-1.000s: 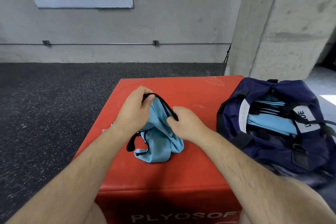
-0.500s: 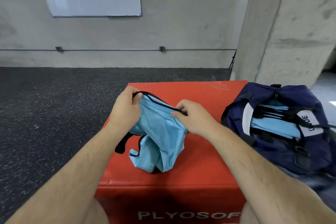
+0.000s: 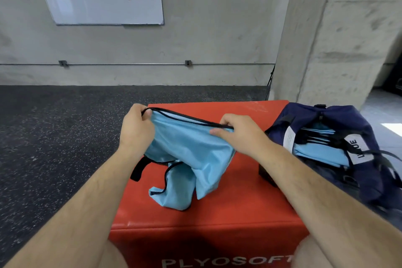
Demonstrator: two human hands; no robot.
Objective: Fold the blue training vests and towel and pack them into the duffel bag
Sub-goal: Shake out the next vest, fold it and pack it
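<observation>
The blue training vest (image 3: 191,152) is a thin, smooth, sky-blue garment edged all round with narrow black binding. It is held up over the top of the red plyo box (image 3: 239,206). Its upper hem is drawn into a nearly straight line, and its lower part sags in loose folds and lies crumpled on the box top near the front edge. A black strap end hangs from it past the box's left edge.

The left hand (image 3: 136,130) pinches the left end of the hem above the box's far left corner, with the fingers curled over the binding. The right hand (image 3: 239,135) pinches the right end above the middle of the box top, thumb lying along the cloth.

The navy duffel bag (image 3: 369,172) lies against the box's right side with its top open. Folded light-blue fabric (image 3: 319,154) shows inside it, crossed by black straps.

The vest's armholes and neck opening are lost in the folds. I cannot tell whether the fabric in the bag is vests or a towel. A strap covers part of the lettering on the bag's white label. The bag's right end runs out of view, and what it rests on cannot be told. White lettering on the box front is cut off at the bottom. A small dark shape at the box's right edge, half behind the right forearm, cannot be made out.
</observation>
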